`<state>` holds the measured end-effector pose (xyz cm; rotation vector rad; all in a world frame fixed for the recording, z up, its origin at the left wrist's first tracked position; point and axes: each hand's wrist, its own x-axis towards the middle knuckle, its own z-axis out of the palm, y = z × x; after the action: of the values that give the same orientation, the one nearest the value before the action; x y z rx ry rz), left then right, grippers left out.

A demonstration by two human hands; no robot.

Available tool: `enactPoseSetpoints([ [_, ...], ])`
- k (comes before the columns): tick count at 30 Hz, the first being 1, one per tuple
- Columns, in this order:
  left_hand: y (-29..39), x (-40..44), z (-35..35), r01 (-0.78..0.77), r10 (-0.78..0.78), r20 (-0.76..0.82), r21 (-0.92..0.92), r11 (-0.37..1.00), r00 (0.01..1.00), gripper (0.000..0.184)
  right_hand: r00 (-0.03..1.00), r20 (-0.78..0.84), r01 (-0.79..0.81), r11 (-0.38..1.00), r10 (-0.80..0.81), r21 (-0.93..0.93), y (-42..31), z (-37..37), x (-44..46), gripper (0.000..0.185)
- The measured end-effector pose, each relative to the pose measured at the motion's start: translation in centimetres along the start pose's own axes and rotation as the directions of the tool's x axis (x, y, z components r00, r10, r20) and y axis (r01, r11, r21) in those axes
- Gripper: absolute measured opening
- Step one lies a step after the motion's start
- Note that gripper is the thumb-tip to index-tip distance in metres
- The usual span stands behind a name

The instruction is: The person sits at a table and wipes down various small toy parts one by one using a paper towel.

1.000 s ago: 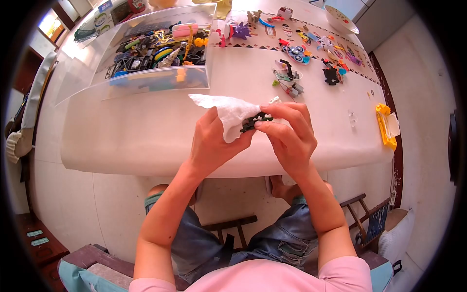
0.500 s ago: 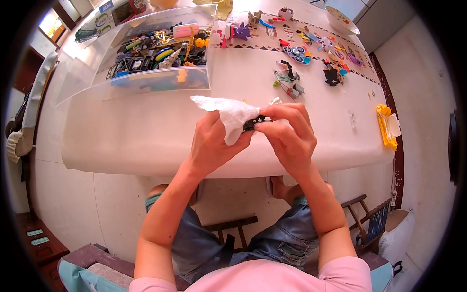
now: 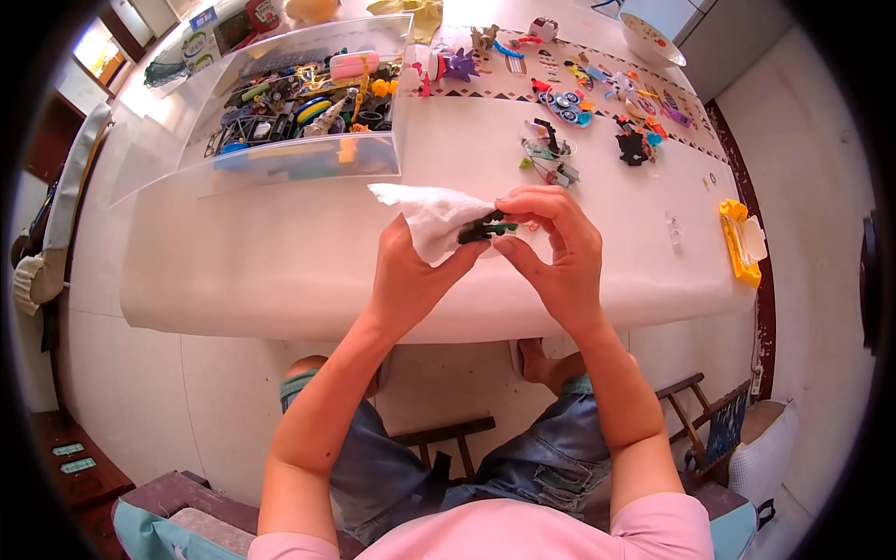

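A small black and dark green toy part is held up between my hands over the front of the white table. My left hand is closed round a white wipe and presses it against the part's left side. One loose corner of the wipe sticks out to the upper left. The fingers of my right hand pinch the part's right end, with the index finger above and the thumb below. The fingers hide some of the part.
A clear plastic box full of mixed toy pieces stands at the back left. Small toys, among them a purple spiky one, lie at the back right. A yellow wipes packet is by the right edge, a bowl behind.
My right hand has shifted its grip, its thumb now lower and farther from the index finger. The part has turned slightly between my hands.
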<state>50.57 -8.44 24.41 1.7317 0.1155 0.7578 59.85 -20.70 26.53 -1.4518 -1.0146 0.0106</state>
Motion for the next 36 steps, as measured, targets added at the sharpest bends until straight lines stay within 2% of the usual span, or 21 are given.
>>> enactPoseSetpoints([
  [3, 0.0, -0.1, 0.1, -0.044, 0.046, -0.029, 0.056, 0.997, 0.999, 0.027, 0.997, 0.033, 0.068, 0.995, -0.066, -0.072, 0.5, -0.3, 0.0, 0.026],
  [6, -0.3, -0.1, 0.1, -0.044, 0.045, 0.000, 0.049, 0.998, 0.999, 0.022, 0.999, -0.021, 0.023, 0.997, -0.024, -0.073, 0.6, -0.2, -0.3, 0.023],
  [7, -0.1, -0.1, -0.2, 0.081, -0.080, 0.014, -0.066, 0.995, 0.997, 0.020, 0.999, -0.032, 0.010, 0.998, -0.012, -0.061, 0.6, -0.1, -0.3, 0.023],
  [9, 0.3, -0.3, -0.7, 0.326, -0.315, 0.084, -0.283, 0.902, 0.945, 0.016, 0.998, -0.053, -0.016, 0.999, 0.014, -0.038, 0.5, -0.1, -0.3, 0.022],
  [12, -0.2, 0.0, -0.7, 0.407, -0.377, 0.164, -0.500, 0.765, 0.911, 0.015, 0.999, -0.041, -0.026, 1.000, 0.027, 0.010, 0.4, 0.0, -0.3, 0.022],
  [15, -0.3, -0.1, -0.9, 0.441, -0.363, 0.253, -0.568, 0.695, 0.897, 0.015, 0.999, -0.030, -0.035, 0.999, 0.036, 0.024, 0.3, -0.4, -0.2, 0.021],
  [18, -0.7, -0.3, -0.7, 0.430, -0.361, 0.250, -0.665, 0.610, 0.898, 0.014, 0.996, -0.019, -0.083, 0.987, 0.087, 0.139, 0.3, -0.2, -0.5, 0.019],
  [27, -0.5, -0.4, -0.6, 0.428, -0.357, 0.266, -0.734, 0.527, 0.895, 0.013, 0.993, -0.014, -0.110, 0.957, 0.118, 0.269, 0.2, 0.1, -0.8, 0.021],
  [31, -0.7, -0.5, -0.5, 0.408, -0.356, 0.226, -0.683, 0.606, 0.907, 0.016, 0.989, -0.023, -0.134, 0.944, 0.148, 0.302, 0.1, 0.2, -0.8, 0.020],
  [36, 0.7, -0.4, 0.7, 0.243, -0.211, 0.123, -0.580, 0.778, 0.970, 0.024, 0.983, -0.066, -0.144, 0.942, 0.172, 0.304, 0.3, 0.4, -0.9, 0.017],
])
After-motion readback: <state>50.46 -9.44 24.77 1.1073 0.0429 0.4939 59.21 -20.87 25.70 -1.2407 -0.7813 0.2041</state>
